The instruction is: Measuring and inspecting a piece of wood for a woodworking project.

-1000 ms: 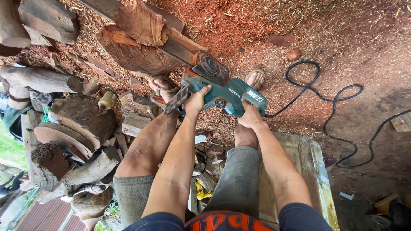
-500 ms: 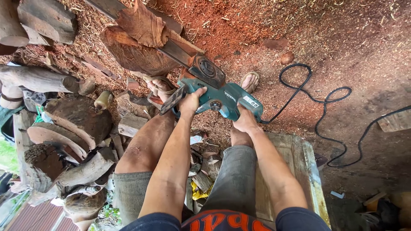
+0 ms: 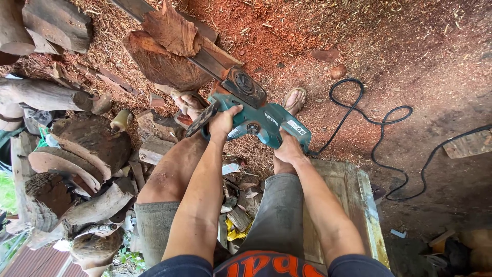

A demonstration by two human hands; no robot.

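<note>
Both hands wrap a teal electric saw [image 3: 256, 120], left hand [image 3: 224, 123] on the front handle, right hand [image 3: 288, 149] behind, fingers curled tight, its bar across a log [image 3: 164, 66]; a firm grip should keep the cut straight

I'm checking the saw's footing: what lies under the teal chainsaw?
Under the chainsaw, the bar runs into a reddish wood chunk on sawdust-covered ground. Both hands, left and right, grip it. The bar's far end is hidden by wood.

sawdust-covered ground [image 3: 410, 46] bears a black cable [image 3: 382, 133] and logs [image 3: 87, 143].
</note>
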